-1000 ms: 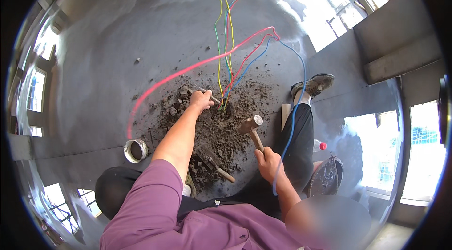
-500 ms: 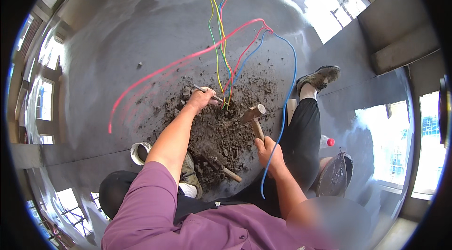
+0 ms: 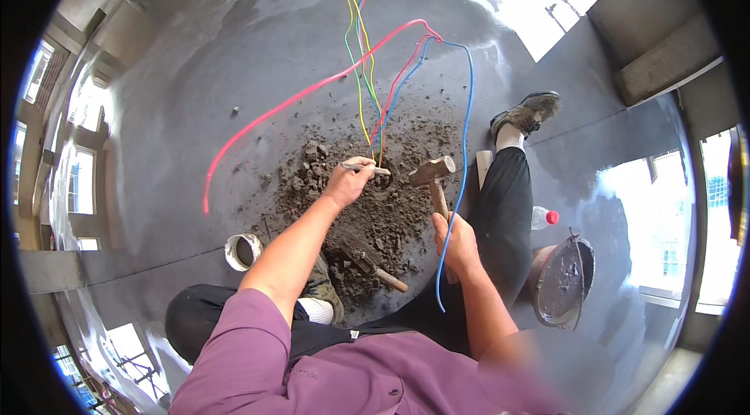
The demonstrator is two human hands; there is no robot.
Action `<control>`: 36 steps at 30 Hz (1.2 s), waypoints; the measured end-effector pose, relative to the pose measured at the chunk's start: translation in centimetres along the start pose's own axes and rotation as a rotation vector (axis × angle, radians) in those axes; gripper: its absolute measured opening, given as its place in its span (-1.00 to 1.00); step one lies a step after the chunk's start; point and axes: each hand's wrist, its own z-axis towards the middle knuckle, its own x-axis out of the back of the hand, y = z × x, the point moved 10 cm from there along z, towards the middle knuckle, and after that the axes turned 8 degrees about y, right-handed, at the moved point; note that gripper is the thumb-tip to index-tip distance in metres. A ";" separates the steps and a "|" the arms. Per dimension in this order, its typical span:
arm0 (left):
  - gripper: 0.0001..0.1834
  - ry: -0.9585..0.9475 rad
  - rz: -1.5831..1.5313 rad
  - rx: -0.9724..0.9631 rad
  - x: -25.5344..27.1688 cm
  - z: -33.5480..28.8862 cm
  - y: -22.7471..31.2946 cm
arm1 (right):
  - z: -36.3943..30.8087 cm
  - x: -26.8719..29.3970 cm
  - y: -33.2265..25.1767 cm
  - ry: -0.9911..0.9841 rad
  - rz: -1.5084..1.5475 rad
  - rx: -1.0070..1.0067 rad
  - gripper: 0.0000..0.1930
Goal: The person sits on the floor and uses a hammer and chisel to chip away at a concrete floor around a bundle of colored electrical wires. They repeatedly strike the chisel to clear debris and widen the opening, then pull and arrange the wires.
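My left hand (image 3: 349, 183) is closed around a thin metal chisel (image 3: 366, 169), held nearly level, its tip over the broken-up patch by the base of the wires. In my right hand (image 3: 459, 242) is a hammer (image 3: 432, 171), gripped by its wooden handle, head up and apart from the chisel. Yellow and green wires (image 3: 361, 64) rise from the rubble beside my left hand. A long red wire (image 3: 312, 87) arches out to the left. A blue wire (image 3: 469, 103) curves down past the hammer and crosses in front of my right hand.
Loose rubble (image 3: 367, 220) surrounds the hole. A wooden-handled tool (image 3: 391, 280) lies in it, nearer me. A bucket (image 3: 539, 278) and a red-capped bottle (image 3: 543, 217) stand beside my right leg (image 3: 504, 212). A white pail (image 3: 232, 252) is by my left foot.
My left hand has shifted right and slightly nearer, with the chisel still in it. The hammer has moved a little right and away from me. The loose wires have swayed; the view has shifted slightly.
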 end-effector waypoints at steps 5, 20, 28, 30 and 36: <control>-0.76 0.120 0.053 -0.022 -1.3 -1.9 1.3 | 0.0 0.2 0.7 0.003 -0.003 -0.029 -0.58; -0.75 0.275 0.085 -0.168 -2.4 -2.3 -0.5 | -4.9 2.1 -10.5 0.067 -0.065 0.480 -0.78; -0.73 0.183 0.132 -0.047 -3.5 -3.4 3.2 | -6.1 -2.1 -11.9 0.012 -0.391 0.857 -0.79; -0.72 0.224 0.062 -0.092 -2.7 -2.7 0.6 | -4.9 -3.9 -10.8 0.015 -0.513 0.728 -0.77; -0.71 0.304 0.102 -0.188 -2.7 -3.4 1.0 | -8.4 -2.9 -14.3 -0.045 -0.281 0.978 -0.72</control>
